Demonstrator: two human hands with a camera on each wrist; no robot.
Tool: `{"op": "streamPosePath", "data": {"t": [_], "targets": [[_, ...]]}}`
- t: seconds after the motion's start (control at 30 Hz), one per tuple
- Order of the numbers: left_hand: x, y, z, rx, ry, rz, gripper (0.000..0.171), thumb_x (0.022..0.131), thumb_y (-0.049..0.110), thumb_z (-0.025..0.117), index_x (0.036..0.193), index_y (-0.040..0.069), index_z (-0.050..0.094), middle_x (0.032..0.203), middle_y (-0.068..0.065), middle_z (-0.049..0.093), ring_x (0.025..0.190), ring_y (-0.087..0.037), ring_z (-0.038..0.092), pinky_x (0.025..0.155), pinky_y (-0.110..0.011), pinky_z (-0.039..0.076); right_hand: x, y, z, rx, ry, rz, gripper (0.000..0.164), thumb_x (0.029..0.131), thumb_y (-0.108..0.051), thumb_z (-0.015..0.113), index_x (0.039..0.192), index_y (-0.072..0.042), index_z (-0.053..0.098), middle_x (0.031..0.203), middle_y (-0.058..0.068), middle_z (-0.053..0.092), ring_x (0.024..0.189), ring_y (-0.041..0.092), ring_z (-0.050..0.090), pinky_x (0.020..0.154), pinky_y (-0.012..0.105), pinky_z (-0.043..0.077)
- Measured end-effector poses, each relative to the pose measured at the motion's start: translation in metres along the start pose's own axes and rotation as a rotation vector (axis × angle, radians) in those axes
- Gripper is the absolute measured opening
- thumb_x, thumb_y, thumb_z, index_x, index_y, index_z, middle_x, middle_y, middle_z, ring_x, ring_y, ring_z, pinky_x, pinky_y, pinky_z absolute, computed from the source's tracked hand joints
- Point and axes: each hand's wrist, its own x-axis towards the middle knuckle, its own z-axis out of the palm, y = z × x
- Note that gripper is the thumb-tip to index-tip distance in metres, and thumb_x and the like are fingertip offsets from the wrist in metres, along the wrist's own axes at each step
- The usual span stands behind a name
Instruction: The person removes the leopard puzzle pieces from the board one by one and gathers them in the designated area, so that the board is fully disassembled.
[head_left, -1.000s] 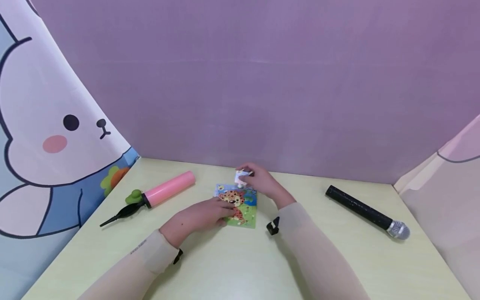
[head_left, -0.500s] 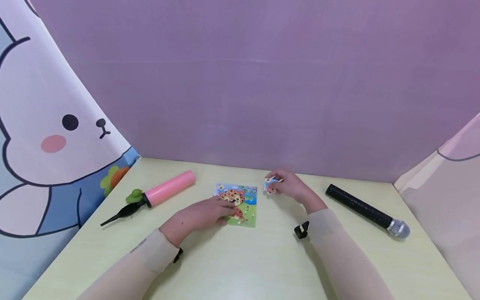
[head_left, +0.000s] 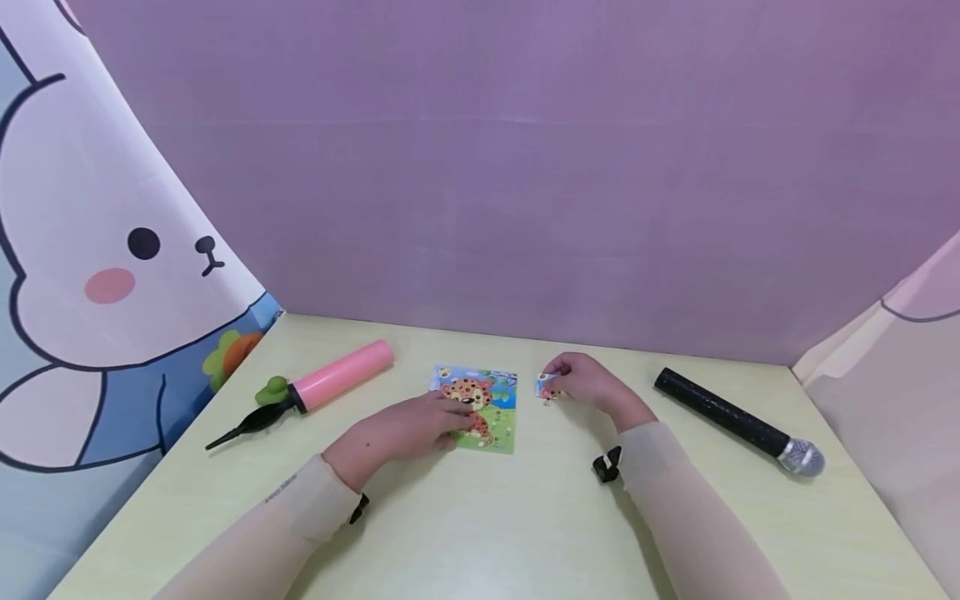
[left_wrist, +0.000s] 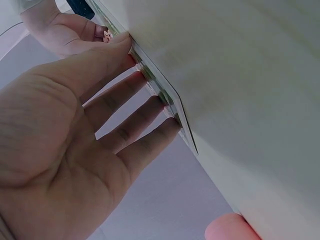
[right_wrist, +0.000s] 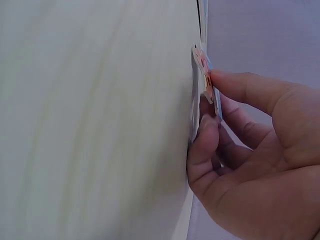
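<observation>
A small leopard puzzle (head_left: pixel 498 417) lies flat at the middle of the table, its picture in green, blue and orange. My left hand (head_left: pixel 414 427) rests on its left part with the fingers spread and fairly straight. In the left wrist view the fingertips (left_wrist: pixel 172 125) touch the puzzle's face. To the right of the puzzle, my right hand (head_left: pixel 588 385) pinches a few puzzle pieces (head_left: pixel 548 386), printed blue and pink. The right wrist view shows the thumb on the front of the puzzle pieces (right_wrist: pixel 207 75) and curled fingers behind, close over the table. The fingers hide part of them.
A pink hand pump (head_left: pixel 341 375) with a black nozzle lies at the left, a green knobbed object (head_left: pixel 272 391) beside it. At the right lies a black microphone (head_left: pixel 723 408) with a silver head. A purple cloth (head_left: pixel 480 167) hangs behind the table (head_left: pixel 480 525).
My right hand has moved right, from over the puzzle's top edge to the table beside it, carrying the puzzle pieces, and has lowered slightly. The left hand stays on the puzzle.
</observation>
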Motion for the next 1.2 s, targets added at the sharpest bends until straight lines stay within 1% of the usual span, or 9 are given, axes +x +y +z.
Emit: {"op": "streamPosePath", "data": {"t": [0.1, 0.2, 0.43, 0.6, 0.7, 0.87, 1.03, 1.1, 1.2], "targets": [[0.000, -0.001, 0.001, 0.002, 0.000, 0.001, 0.048, 0.106, 0.021, 0.068, 0.153, 0.016, 0.061, 0.166, -0.004, 0.053, 0.157, -0.036, 0.044, 0.130, -0.051, 0.041, 0.002, 0.002, 0.000, -0.030, 0.003, -0.001, 0.023, 0.102, -0.019, 0.071, 0.121, -0.005, 0.071, 0.116, 0.009, 0.068, 0.105, 0.022, 0.059, 0.090, 0.032, 0.051], [0.000, -0.001, 0.001, -0.005, -0.007, -0.002, 0.048, 0.106, 0.021, 0.068, 0.153, 0.016, 0.061, 0.166, -0.004, 0.052, 0.158, -0.037, 0.044, 0.131, -0.052, 0.040, 0.003, 0.003, 0.001, -0.046, -0.005, -0.009, 0.023, 0.102, -0.020, 0.071, 0.120, -0.006, 0.072, 0.116, 0.009, 0.069, 0.108, 0.023, 0.059, 0.095, 0.035, 0.050], [-0.001, 0.002, 0.000, -0.002, -0.003, -0.003, 0.047, 0.106, 0.021, 0.068, 0.152, 0.016, 0.062, 0.166, -0.004, 0.053, 0.158, -0.036, 0.044, 0.130, -0.051, 0.042, 0.004, 0.005, 0.002, -0.100, -0.019, -0.026, 0.022, 0.104, -0.018, 0.067, 0.123, -0.007, 0.071, 0.119, 0.010, 0.068, 0.108, 0.023, 0.058, 0.095, 0.037, 0.051], [0.000, 0.002, 0.001, 0.012, 0.000, -0.011, 0.046, 0.106, 0.020, 0.068, 0.152, 0.017, 0.062, 0.165, -0.004, 0.054, 0.157, -0.035, 0.045, 0.129, -0.050, 0.043, 0.003, 0.004, 0.002, -0.108, -0.014, -0.026, 0.021, 0.105, -0.017, 0.065, 0.124, -0.007, 0.069, 0.118, 0.010, 0.065, 0.108, 0.024, 0.056, 0.093, 0.038, 0.050], [0.000, 0.002, 0.000, 0.015, -0.003, -0.014, 0.047, 0.106, 0.021, 0.068, 0.152, 0.017, 0.062, 0.165, -0.003, 0.054, 0.158, -0.035, 0.044, 0.130, -0.050, 0.042, 0.001, 0.002, 0.000, -0.114, -0.006, -0.034, 0.022, 0.106, -0.019, 0.063, 0.125, -0.008, 0.068, 0.120, 0.010, 0.066, 0.110, 0.025, 0.057, 0.095, 0.039, 0.051], [0.001, 0.002, 0.000, 0.011, -0.001, -0.005, 0.047, 0.105, 0.020, 0.069, 0.152, 0.017, 0.062, 0.164, -0.003, 0.055, 0.156, -0.034, 0.046, 0.129, -0.049, 0.043, -0.002, -0.007, -0.004, -0.123, 0.035, -0.047, 0.024, 0.109, -0.023, 0.059, 0.126, -0.008, 0.068, 0.123, 0.011, 0.065, 0.111, 0.026, 0.057, 0.098, 0.042, 0.051], [0.001, 0.002, -0.001, 0.006, -0.008, 0.004, 0.049, 0.105, 0.017, 0.069, 0.153, 0.021, 0.061, 0.162, -0.001, 0.058, 0.153, -0.030, 0.049, 0.126, -0.048, 0.046, -0.003, -0.021, -0.008, -0.118, 0.076, -0.093, 0.029, 0.110, -0.026, 0.057, 0.128, -0.006, 0.067, 0.124, 0.014, 0.064, 0.110, 0.028, 0.057, 0.093, 0.041, 0.052], [0.001, 0.002, -0.001, 0.004, -0.011, 0.004, 0.049, 0.105, 0.017, 0.069, 0.153, 0.022, 0.061, 0.162, -0.001, 0.057, 0.153, -0.029, 0.050, 0.126, -0.048, 0.047, -0.004, -0.027, -0.009, -0.108, 0.080, -0.103, 0.030, 0.110, -0.026, 0.057, 0.131, -0.006, 0.065, 0.125, 0.015, 0.064, 0.111, 0.029, 0.060, 0.091, 0.040, 0.056], [0.001, 0.002, -0.001, 0.007, -0.012, 0.007, 0.049, 0.105, 0.018, 0.069, 0.154, 0.022, 0.060, 0.162, -0.002, 0.057, 0.154, -0.030, 0.049, 0.127, -0.048, 0.046, -0.003, -0.036, -0.007, -0.069, 0.080, -0.099, 0.031, 0.110, -0.026, 0.058, 0.133, -0.005, 0.063, 0.126, 0.015, 0.062, 0.112, 0.033, 0.064, 0.092, 0.043, 0.062]]}}
